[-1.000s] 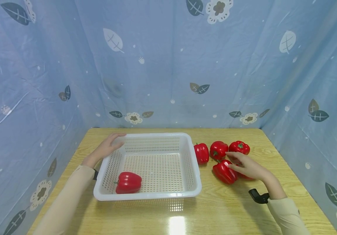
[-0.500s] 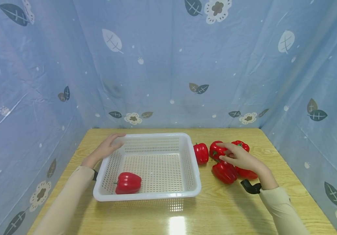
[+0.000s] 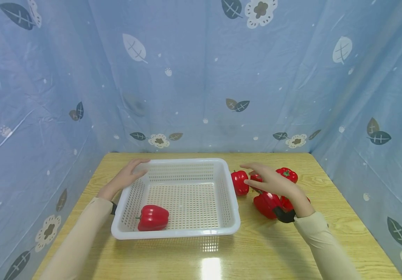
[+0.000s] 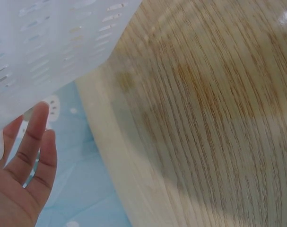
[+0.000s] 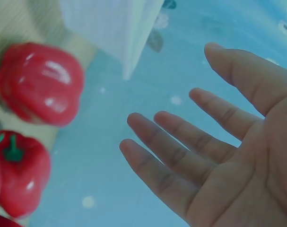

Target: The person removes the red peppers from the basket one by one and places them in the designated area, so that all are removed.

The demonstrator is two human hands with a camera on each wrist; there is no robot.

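A white perforated plastic basket (image 3: 181, 234) stands on the table, with one red bell pepper (image 3: 153, 217) in its near left corner. My left hand (image 3: 125, 177) holds the basket's rim at the far left corner, its fingers by the outer wall (image 4: 32, 156). My right hand (image 3: 269, 179) hovers above the other peppers, fingers spread and holding nothing. Just beyond its fingertips, a bell pepper (image 3: 239, 182) lies against the basket's right side. Under this hand are a partly covered pepper (image 3: 256, 177) and a nearer one (image 3: 265, 204).
Farther right sit another red pepper (image 3: 287, 174) with its green stem up and one (image 3: 286, 203) mostly hidden by the right forearm. The wooden table (image 3: 173, 260) is bounded by blue patterned curtains (image 3: 194, 85) at the back and both sides.
My right hand has moved left across the peppers, from the right of the group to beside the leftmost one. The left hand, basket and peppers have stayed in place.
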